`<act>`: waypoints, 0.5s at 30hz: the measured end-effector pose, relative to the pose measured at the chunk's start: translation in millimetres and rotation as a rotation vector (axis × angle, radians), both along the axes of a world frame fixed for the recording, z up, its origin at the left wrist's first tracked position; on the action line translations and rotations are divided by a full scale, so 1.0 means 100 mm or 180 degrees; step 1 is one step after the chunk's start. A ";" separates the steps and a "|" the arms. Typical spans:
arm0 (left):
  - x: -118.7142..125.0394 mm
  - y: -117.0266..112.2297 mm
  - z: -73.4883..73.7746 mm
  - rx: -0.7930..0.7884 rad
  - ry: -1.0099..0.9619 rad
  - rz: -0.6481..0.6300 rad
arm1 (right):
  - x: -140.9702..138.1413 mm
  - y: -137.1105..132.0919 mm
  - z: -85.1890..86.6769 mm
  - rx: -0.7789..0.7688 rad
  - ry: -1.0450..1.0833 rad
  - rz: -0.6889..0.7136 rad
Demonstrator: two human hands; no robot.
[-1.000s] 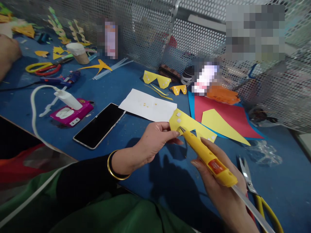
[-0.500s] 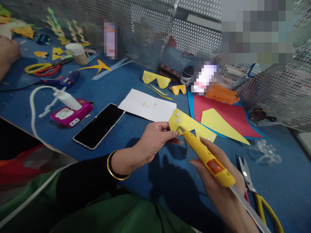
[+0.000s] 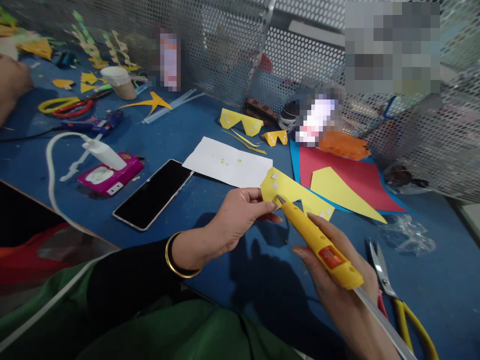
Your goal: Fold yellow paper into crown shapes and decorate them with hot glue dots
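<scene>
My left hand [image 3: 234, 220] pinches the left end of a yellow paper cut-out [image 3: 290, 192] dotted with small white squares, holding it just above the blue table. My right hand [image 3: 339, 282] is wrapped round a yellow glue gun [image 3: 318, 245] with a clear glue stick sticking out of its back. The gun's metal tip touches the cut-out close to my left fingertips. A gold bangle sits on my left wrist.
A white sheet [image 3: 228, 162], a black phone [image 3: 153, 193] and a pink packet [image 3: 110, 175] with a white bottle lie to the left. Red and yellow paper [image 3: 348, 182] lies to the right, yellow-handled scissors [image 3: 397, 300] at the near right. Perforated metal mesh [image 3: 232, 45] closes the back. Another person's hand [image 3: 11, 82] rests far left.
</scene>
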State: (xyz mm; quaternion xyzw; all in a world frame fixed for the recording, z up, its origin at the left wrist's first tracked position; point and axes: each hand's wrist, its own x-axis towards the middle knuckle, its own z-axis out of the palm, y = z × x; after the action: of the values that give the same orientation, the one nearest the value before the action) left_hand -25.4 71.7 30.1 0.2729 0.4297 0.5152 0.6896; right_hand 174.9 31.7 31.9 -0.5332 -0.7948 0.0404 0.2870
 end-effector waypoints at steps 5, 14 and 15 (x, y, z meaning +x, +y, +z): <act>0.00 0.00 0.01 -0.0018 0.0049 -0.0019 | -0.01 0.01 0.02 0.0010 -0.0038 0.0030; 0.00 -0.01 0.00 0.0024 0.0009 -0.0020 | -0.02 0.01 0.03 0.0115 -0.0115 0.0000; 0.00 -0.01 0.00 0.0027 0.0010 -0.0029 | -0.02 0.02 0.03 0.0103 -0.0120 0.0013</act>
State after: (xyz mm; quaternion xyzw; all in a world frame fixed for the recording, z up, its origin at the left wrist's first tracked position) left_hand -25.5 71.1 30.1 0.2786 0.4273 0.5134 0.6901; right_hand 172.8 33.2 34.8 -0.5275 -0.8017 0.0180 0.2804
